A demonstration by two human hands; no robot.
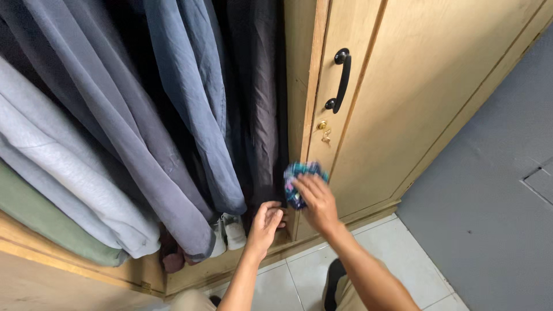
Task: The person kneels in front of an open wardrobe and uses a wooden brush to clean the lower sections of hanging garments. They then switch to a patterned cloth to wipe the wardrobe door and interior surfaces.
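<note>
My right hand (315, 203) grips a bunched blue and teal patterned cloth (300, 173) in front of the wooden post between the open wardrobe section and the closed door. My left hand (265, 223) reaches low into the wardrobe beside it, its fingers curled at the bottom of a dark hanging garment (259, 103); whether it holds the fabric cannot be told. Grey and blue garments (190, 109) hang in a row to the left.
The closed wooden wardrobe door (426, 86) has a black handle (341, 79) and a small key in its lock (326, 135). White shoes (230, 233) lie on the wardrobe floor. A grey wall (495, 190) rises at right over a white tiled floor (397, 265).
</note>
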